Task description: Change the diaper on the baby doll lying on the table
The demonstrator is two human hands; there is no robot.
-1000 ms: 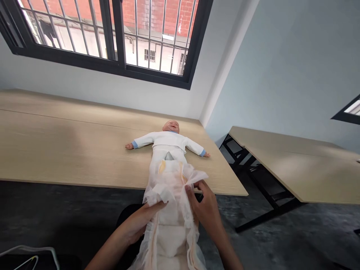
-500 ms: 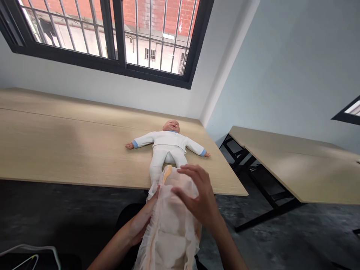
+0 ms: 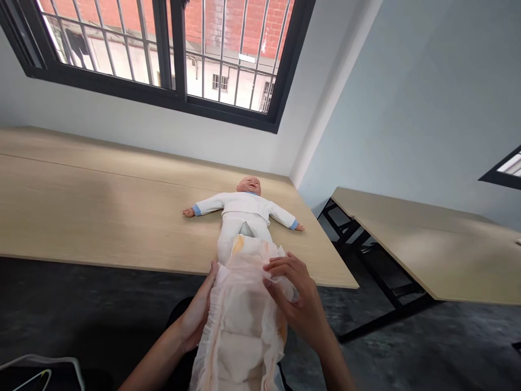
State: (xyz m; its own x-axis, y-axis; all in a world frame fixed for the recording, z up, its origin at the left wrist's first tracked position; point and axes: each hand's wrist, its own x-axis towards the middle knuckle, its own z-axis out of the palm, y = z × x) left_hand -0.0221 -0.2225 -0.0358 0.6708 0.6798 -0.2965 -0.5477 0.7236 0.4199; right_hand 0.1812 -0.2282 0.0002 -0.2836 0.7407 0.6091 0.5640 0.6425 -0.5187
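An unfolded white diaper (image 3: 242, 326) with ruffled side edges and an orange-yellow mark at its far end is stretched out in front of me. My left hand (image 3: 199, 312) holds it along the left edge, with part of the fingers hidden behind it. On the other side, my right hand (image 3: 295, 290) pinches the thin right flap between thumb and fingers. Just beyond lies a baby doll (image 3: 246, 209) on its back in a white outfit with blue cuffs, arms spread. The diaper's far end covers the doll's lower legs from view.
The doll lies on a light wood table (image 3: 101, 217) whose front edge is close to my hands. A second table (image 3: 407, 233) with black legs stands to the right, past a gap. A barred window (image 3: 163, 60) is behind. A white looped object (image 3: 44, 361) shows at lower left.
My right hand has gone from hovering with fingers apart over the diaper to gripping its right flap. The diaper's far end is now spread wider and flatter. My left hand has shifted slightly left.
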